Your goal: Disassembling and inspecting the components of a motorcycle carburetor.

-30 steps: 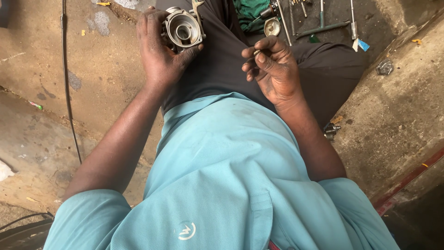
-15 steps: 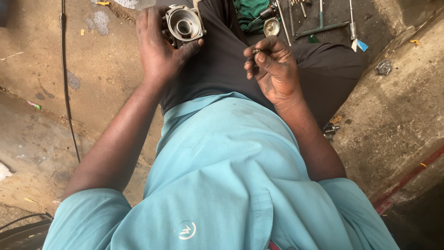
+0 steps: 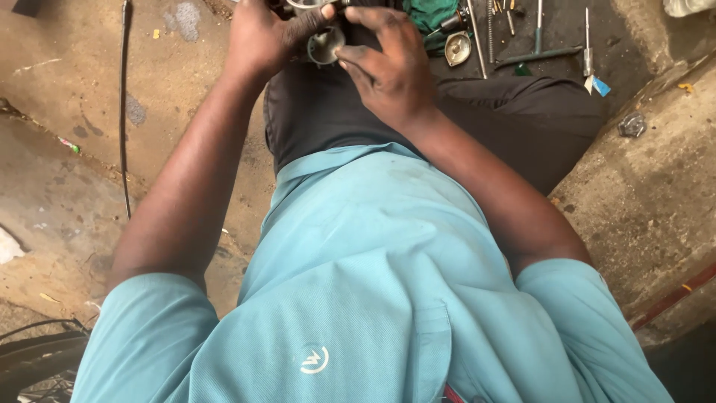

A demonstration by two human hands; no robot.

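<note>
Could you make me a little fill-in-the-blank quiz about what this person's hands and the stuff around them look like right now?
1. Both hands, the left hand and the right hand, meet on a small grey ____ part above the lap.
2. The person's shirt is light ____.
3. The T-handled tool lies on the ground on the person's ____ side.
4. A thin black ____ runs along the concrete on the left.

Missing words: metal; blue; right; cable

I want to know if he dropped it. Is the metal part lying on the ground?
No, both hands, left and right, hold the metal part above the lap, off the ground.
</note>
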